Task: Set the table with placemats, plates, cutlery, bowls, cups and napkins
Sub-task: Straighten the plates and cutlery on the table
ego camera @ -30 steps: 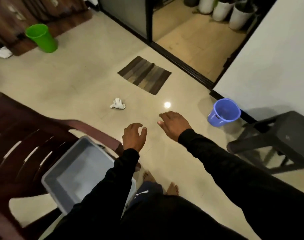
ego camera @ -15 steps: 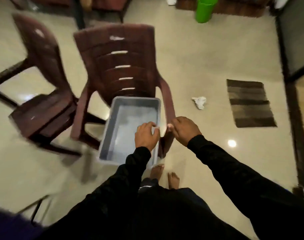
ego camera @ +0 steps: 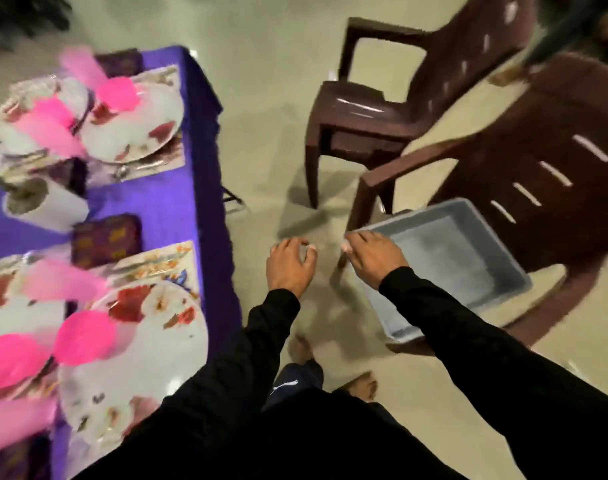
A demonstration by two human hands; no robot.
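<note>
Hovering loosely curled, holding nothing, both hands, left hand (ego camera: 288,268) and right hand (ego camera: 375,259), are being carried between surface (ego camera: 178,209) and grey tub (ego camera: 468,258); settings are probably best being checked unhurriedly.

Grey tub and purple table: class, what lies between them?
In the head view, bare floor separates the table from the tub; both empty hands, left and right, hang over it.
</note>
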